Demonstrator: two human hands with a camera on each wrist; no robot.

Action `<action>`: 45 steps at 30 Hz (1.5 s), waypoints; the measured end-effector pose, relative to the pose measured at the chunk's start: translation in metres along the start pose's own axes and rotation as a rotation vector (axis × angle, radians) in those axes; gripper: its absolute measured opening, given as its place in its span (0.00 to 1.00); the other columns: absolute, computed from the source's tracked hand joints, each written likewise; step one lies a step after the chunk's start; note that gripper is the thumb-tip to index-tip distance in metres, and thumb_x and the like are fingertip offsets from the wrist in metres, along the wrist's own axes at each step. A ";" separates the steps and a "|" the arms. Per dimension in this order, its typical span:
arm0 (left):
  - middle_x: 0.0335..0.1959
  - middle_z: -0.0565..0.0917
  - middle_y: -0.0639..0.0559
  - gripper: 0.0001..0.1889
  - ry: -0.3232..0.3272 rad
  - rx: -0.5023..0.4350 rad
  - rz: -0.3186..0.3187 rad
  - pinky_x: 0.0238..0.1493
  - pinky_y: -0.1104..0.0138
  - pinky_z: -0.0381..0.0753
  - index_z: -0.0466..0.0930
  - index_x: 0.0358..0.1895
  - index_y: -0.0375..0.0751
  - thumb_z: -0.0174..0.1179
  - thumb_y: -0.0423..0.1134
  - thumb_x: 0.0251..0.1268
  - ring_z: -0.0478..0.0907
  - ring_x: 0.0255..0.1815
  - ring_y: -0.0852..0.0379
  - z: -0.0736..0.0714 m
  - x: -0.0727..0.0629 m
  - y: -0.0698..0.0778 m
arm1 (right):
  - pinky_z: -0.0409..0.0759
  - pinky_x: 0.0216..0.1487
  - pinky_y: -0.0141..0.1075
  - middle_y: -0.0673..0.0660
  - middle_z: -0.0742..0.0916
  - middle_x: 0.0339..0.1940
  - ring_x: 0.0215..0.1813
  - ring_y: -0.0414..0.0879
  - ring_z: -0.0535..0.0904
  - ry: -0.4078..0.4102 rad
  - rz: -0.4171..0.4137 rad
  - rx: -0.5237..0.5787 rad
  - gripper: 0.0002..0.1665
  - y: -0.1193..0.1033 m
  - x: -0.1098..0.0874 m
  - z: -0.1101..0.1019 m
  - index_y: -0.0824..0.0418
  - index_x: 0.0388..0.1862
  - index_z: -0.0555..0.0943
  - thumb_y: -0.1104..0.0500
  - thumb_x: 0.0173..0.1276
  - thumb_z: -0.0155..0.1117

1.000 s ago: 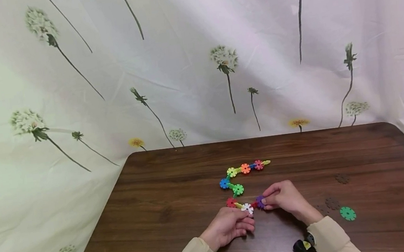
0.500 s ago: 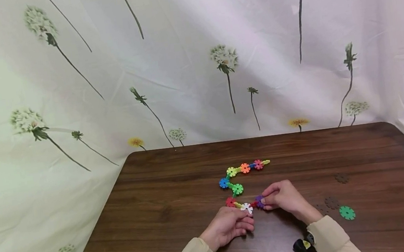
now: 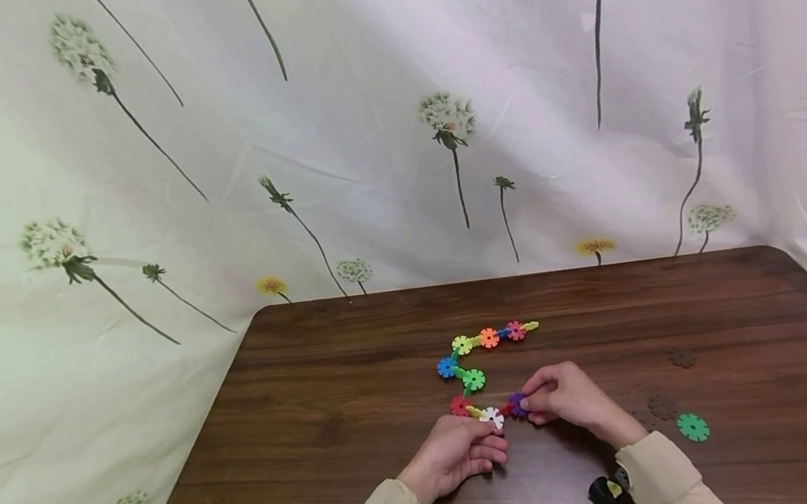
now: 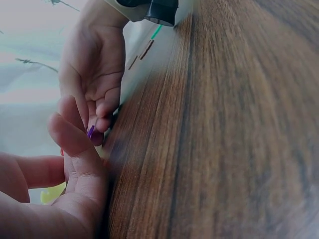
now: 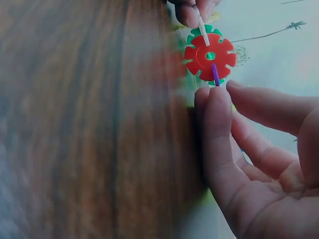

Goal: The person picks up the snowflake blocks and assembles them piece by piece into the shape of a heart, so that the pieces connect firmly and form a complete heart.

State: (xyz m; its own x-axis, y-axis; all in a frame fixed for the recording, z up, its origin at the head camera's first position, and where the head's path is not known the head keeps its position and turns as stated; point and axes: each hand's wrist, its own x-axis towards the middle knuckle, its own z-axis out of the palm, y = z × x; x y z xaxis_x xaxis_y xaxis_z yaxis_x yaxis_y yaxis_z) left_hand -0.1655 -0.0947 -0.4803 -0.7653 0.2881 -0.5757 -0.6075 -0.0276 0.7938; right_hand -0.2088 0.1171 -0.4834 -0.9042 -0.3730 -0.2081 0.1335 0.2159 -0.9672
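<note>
A dark brown wooden bench [image 3: 300,458] filled the lower half of the head view. Its far edge ran straight across mid-frame between two rounded corners, against a pale cloth [image 3: 360,148] printed with dandelions. The left edge slanted to the lower left, the right edge toward the lower right. A broad stretch of wood lay between the hands and the left edge; another strip ran between the far edge and the top of the chain.

A chain [image 3: 474,379] of small notched plastic discs, shaped like flowers, wound in an S just right of the frame's centre, below mid-height. Flat discs alternated with ones standing on edge, in yellow, pink-red, blue, orange, green, red, white and purple.

At its lower end, the left hand [image 3: 454,454] pinched the white disc [image 3: 492,418], and the right hand [image 3: 569,400] pinched the purple disc [image 3: 518,405]. Between them, in the right wrist view, a bright red disc [image 5: 224,56] stood upright with a round hole in its middle, the white one meeting it from above and the purple one from below.

Right of the right forearm lay a loose green disc [image 3: 693,427], with brown discs [image 3: 662,407] near it.
</note>
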 end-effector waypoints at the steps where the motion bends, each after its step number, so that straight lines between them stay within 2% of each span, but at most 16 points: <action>1: 0.26 0.85 0.53 0.12 0.000 0.000 0.002 0.25 0.76 0.78 0.81 0.44 0.31 0.56 0.37 0.69 0.82 0.24 0.65 0.000 0.000 0.000 | 0.86 0.33 0.37 0.63 0.88 0.30 0.28 0.43 0.84 -0.004 0.002 -0.002 0.12 0.000 0.000 0.000 0.77 0.40 0.78 0.69 0.61 0.67; 10: 0.24 0.85 0.54 0.11 -0.015 -0.009 0.040 0.24 0.76 0.77 0.80 0.44 0.31 0.55 0.37 0.69 0.81 0.23 0.65 0.000 0.002 -0.005 | 0.86 0.32 0.38 0.60 0.88 0.29 0.28 0.43 0.84 -0.019 -0.013 -0.036 0.13 -0.001 -0.002 -0.007 0.76 0.41 0.79 0.67 0.61 0.67; 14: 0.24 0.85 0.54 0.11 -0.009 -0.008 0.040 0.24 0.76 0.77 0.80 0.44 0.31 0.55 0.37 0.70 0.81 0.23 0.65 0.000 0.002 -0.005 | 0.85 0.32 0.38 0.60 0.88 0.29 0.29 0.45 0.83 0.012 -0.023 -0.121 0.15 -0.003 -0.004 -0.017 0.72 0.42 0.81 0.62 0.61 0.69; 17: 0.25 0.85 0.54 0.11 -0.006 -0.005 0.038 0.24 0.76 0.77 0.80 0.44 0.31 0.55 0.37 0.70 0.82 0.23 0.65 0.000 0.002 -0.004 | 0.83 0.32 0.38 0.59 0.88 0.30 0.29 0.46 0.82 0.029 -0.037 -0.192 0.17 -0.004 -0.006 -0.030 0.69 0.43 0.82 0.57 0.62 0.69; 22: 0.24 0.84 0.54 0.10 -0.009 -0.010 0.044 0.24 0.76 0.77 0.80 0.43 0.32 0.55 0.36 0.69 0.81 0.23 0.65 0.000 0.001 -0.004 | 0.81 0.32 0.38 0.59 0.86 0.32 0.31 0.47 0.81 0.072 -0.055 -0.246 0.20 -0.002 -0.014 -0.057 0.66 0.47 0.81 0.52 0.65 0.67; 26: 0.24 0.84 0.54 0.09 -0.005 -0.013 0.042 0.24 0.76 0.77 0.80 0.43 0.33 0.55 0.36 0.69 0.81 0.23 0.65 0.001 0.001 -0.004 | 0.80 0.31 0.37 0.59 0.86 0.36 0.31 0.45 0.80 0.117 -0.069 -0.296 0.22 0.001 -0.024 -0.082 0.66 0.50 0.80 0.50 0.66 0.65; 31: 0.24 0.84 0.53 0.10 0.004 -0.009 0.030 0.24 0.76 0.77 0.80 0.43 0.33 0.55 0.36 0.69 0.81 0.23 0.65 0.002 0.000 -0.004 | 0.78 0.32 0.34 0.57 0.86 0.37 0.32 0.41 0.79 0.133 -0.075 -0.414 0.23 0.008 -0.040 -0.114 0.65 0.51 0.79 0.50 0.67 0.65; 37: 0.25 0.85 0.53 0.10 0.006 -0.011 0.021 0.24 0.75 0.77 0.80 0.44 0.33 0.55 0.36 0.69 0.81 0.23 0.65 0.003 0.000 -0.003 | 0.76 0.33 0.30 0.54 0.84 0.37 0.34 0.33 0.76 0.098 -0.099 -0.519 0.21 0.015 -0.058 -0.143 0.65 0.51 0.80 0.51 0.67 0.64; 41: 0.25 0.84 0.53 0.10 0.001 -0.011 0.025 0.24 0.75 0.77 0.80 0.44 0.32 0.55 0.36 0.69 0.81 0.23 0.65 0.003 0.000 -0.003 | 0.75 0.33 0.29 0.54 0.83 0.37 0.32 0.31 0.75 0.055 -0.121 -0.528 0.19 0.020 -0.067 -0.150 0.64 0.49 0.80 0.53 0.64 0.67; 45: 0.25 0.85 0.53 0.11 0.001 -0.010 0.025 0.24 0.75 0.77 0.80 0.44 0.32 0.55 0.37 0.69 0.81 0.23 0.65 0.003 0.000 -0.003 | 0.73 0.31 0.29 0.53 0.83 0.37 0.30 0.33 0.72 -0.023 -0.175 -0.544 0.19 0.025 -0.070 -0.153 0.63 0.48 0.80 0.55 0.61 0.70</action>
State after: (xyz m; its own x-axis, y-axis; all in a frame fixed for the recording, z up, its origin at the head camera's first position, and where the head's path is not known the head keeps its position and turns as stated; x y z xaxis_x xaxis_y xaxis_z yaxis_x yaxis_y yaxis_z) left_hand -0.1634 -0.0919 -0.4818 -0.7804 0.2859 -0.5561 -0.5905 -0.0444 0.8058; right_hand -0.2045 0.2863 -0.4710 -0.8839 -0.4637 -0.0605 -0.2512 0.5798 -0.7751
